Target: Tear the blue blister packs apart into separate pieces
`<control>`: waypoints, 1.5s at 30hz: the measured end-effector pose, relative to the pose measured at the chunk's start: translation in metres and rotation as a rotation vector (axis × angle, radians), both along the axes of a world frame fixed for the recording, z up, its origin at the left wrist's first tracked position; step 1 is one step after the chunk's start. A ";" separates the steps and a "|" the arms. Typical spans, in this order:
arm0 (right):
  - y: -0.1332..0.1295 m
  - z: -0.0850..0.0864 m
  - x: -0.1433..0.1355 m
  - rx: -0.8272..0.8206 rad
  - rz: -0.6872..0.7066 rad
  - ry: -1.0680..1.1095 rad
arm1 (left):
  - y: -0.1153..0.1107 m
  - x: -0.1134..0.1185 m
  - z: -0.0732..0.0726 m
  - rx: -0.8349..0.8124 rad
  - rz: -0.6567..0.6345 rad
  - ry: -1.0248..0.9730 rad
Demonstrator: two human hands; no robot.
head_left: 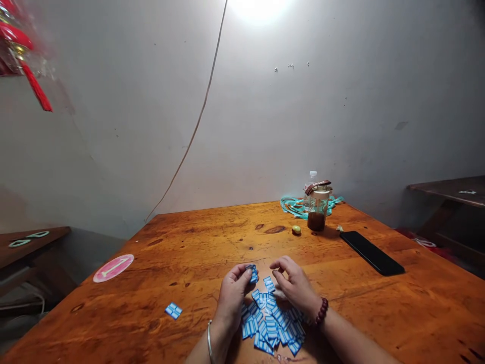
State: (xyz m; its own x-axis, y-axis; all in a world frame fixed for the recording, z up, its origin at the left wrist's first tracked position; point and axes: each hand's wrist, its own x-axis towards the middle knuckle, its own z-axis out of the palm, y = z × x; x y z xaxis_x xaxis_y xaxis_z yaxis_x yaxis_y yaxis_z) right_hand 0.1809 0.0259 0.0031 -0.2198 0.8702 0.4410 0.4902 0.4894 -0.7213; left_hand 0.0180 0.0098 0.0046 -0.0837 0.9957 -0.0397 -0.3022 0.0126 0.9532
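Observation:
My left hand (238,284) is closed, pinching a small blue-and-white striped fabric piece (253,273) between thumb and fingers; whether more than one piece is in it I cannot tell. Just to its right hovers my right hand (293,284), its fingers curved and a little apart, with nothing visible between them. A loose pile of similar blue-and-white striped pieces (271,321) lies on the table below and between both hands. One piece (269,284) sticks out at the top of the pile, close under the right fingertips. Farther left, a separate striped piece (173,310) lies flat by itself.
The wooden table (212,237) reaches back to a grey wall. At right lie a black phone (372,253) and a small yellowish object (296,230). Behind stand a cup of dark liquid (317,215) and turquoise straps (293,206). A pink round sticker (113,268) marks the left side.

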 end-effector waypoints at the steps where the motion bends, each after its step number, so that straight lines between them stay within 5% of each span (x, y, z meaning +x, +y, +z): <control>1: 0.002 -0.003 0.001 -0.014 -0.013 -0.069 | 0.001 -0.001 0.001 0.005 0.020 -0.004; 8: 0.010 -0.019 -0.003 -0.011 -0.018 -0.364 | 0.001 0.000 0.004 -0.011 0.039 0.030; 13: 0.009 -0.007 -0.002 -0.052 -0.050 -0.120 | -0.001 0.003 0.001 -0.010 0.009 0.073; 18: -0.007 0.006 -0.008 -0.132 0.159 0.094 | 0.000 0.006 -0.004 0.052 -0.040 0.139; 29: -0.008 -0.001 -0.013 -0.197 0.117 0.165 | 0.001 0.006 -0.010 -0.003 -0.205 0.072; 36: -0.007 -0.004 -0.014 -0.193 0.144 0.266 | -0.005 0.007 0.005 0.072 -0.243 0.196; 40: -0.003 -0.007 -0.010 -0.214 0.160 0.216 | -0.003 0.005 0.009 0.085 -0.135 0.228; 45: -0.003 -0.009 -0.006 -0.067 0.156 -0.133 | 0.004 -0.007 0.006 0.120 0.103 0.232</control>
State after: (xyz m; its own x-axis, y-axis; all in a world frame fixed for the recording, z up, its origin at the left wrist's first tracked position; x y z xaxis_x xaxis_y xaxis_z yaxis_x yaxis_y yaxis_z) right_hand 0.1748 0.0230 -0.0061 -0.4062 0.8476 0.3416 0.5054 0.5198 -0.6887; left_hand 0.0111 0.0142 0.0101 -0.1776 0.9780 0.1097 -0.0698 -0.1237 0.9899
